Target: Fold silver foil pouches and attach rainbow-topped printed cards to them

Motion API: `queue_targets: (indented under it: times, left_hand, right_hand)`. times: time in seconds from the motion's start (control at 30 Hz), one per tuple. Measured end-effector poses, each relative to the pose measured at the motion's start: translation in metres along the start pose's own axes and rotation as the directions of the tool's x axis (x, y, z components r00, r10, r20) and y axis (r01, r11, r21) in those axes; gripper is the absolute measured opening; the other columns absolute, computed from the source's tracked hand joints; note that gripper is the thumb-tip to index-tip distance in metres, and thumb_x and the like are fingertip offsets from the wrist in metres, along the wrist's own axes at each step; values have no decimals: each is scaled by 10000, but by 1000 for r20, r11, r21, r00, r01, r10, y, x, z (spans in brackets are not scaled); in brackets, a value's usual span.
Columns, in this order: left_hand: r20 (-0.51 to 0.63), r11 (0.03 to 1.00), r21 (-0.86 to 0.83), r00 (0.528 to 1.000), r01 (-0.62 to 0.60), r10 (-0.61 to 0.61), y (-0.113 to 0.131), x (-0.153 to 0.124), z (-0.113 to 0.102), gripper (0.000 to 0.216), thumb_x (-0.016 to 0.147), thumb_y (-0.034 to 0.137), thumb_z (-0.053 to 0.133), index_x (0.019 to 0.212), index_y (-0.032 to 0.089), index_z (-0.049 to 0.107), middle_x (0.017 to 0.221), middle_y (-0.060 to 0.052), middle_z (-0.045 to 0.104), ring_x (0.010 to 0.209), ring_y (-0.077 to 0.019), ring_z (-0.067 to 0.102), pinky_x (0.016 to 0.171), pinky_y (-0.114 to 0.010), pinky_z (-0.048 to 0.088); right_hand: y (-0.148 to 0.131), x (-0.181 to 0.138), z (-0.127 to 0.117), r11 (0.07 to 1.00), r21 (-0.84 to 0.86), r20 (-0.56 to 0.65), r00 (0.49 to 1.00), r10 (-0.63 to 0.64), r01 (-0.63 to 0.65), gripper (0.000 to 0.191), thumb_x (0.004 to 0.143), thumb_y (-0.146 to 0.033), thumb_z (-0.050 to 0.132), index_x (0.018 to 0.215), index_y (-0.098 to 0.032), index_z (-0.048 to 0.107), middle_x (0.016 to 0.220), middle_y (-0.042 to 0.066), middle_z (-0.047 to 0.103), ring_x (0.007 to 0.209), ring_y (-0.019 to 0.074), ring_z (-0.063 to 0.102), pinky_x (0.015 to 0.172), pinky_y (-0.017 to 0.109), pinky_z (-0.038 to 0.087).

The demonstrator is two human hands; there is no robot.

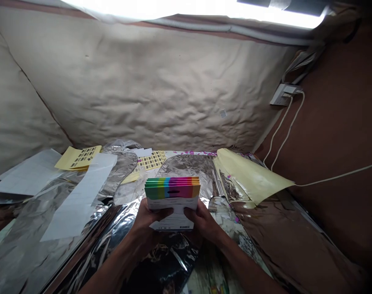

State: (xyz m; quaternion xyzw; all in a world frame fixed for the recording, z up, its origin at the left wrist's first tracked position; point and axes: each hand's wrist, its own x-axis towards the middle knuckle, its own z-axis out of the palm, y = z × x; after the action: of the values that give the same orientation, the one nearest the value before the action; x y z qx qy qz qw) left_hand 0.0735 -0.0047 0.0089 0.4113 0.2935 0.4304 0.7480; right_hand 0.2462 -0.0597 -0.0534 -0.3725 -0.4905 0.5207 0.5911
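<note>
A small stack of flat retail packages (173, 204) is held upright between my two hands, near the middle of the view. Each package has a rainbow-striped top band with a hang slot; the nearest shows a white back with small print and a barcode at the bottom. My left hand (151, 216) closes round the left edge, its thumb across the white face. On the right edge my right hand (202, 220) grips the same way. The fingers behind the stack are hidden. Below lies shiny dark plastic film (161, 261).
Yellow label sheets (78, 158) and white papers (29, 173) lie at the left. More labels (152, 160) sit at the back. A curled yellow sheet (250, 175) rests at the right. Cables run from a wall socket (285, 94); a lit tube (189, 10) hangs above.
</note>
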Motion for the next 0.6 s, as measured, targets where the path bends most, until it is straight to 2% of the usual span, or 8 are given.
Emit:
queue_targets:
  times: [0.1, 0.17, 0.33, 0.43, 0.6]
  left_hand:
    - [24, 1000, -14, 1000, -19, 19, -7, 2, -4, 332, 546, 98, 874, 862, 102, 773, 790, -105, 767, 723, -248, 716, 662, -296, 574]
    - [42, 1000, -28, 999, -11, 12, -12, 2, -5, 356, 567, 120, 869, 909, 104, 768, 843, -122, 768, 745, -275, 719, 658, -330, 579]
    - [67, 1000, -25, 998, 1, 1, -22, 1, -7, 415, 602, 180, 866, 995, 101, 758, 882, -150, 766, 774, -328, 722, 607, -356, 576]
    - [49, 1000, -23, 999, -4, 6, -24, 0, -7, 433, 580, 185, 881, 988, 107, 759, 867, -136, 767, 769, -327, 724, 613, -359, 580]
    - [33, 1000, -14, 999, 15, -14, -22, -2, -4, 432, 562, 199, 893, 963, 116, 758, 814, -107, 765, 697, -291, 718, 602, -350, 575]
  right_hand:
    - [3, -2, -3, 998, 53, 37, 999, 27, -29, 450, 895, -379, 672, 1303, -254, 529, 1163, 55, 676, 1006, 229, 644, 866, 357, 518]
    - [3, -1, -5, 998, 48, 59, 998, 33, -36, 437, 890, -386, 677, 1286, -241, 562, 1133, 61, 690, 988, 237, 657, 855, 366, 525]
    - [2, 3, -11, 993, -104, -9, 999, 47, -48, 410, 799, -348, 776, 1173, -214, 671, 1088, 70, 715, 1018, 263, 652, 816, 354, 537]
    - [2, 3, -11, 993, -96, -51, 996, 69, -74, 328, 747, -334, 816, 1031, -196, 728, 989, 54, 739, 888, 233, 677, 756, 329, 542]
    - [2, 1, -7, 995, -25, -85, 992, 97, -99, 352, 683, -327, 857, 979, -171, 745, 874, 39, 746, 744, 203, 675, 693, 318, 546]
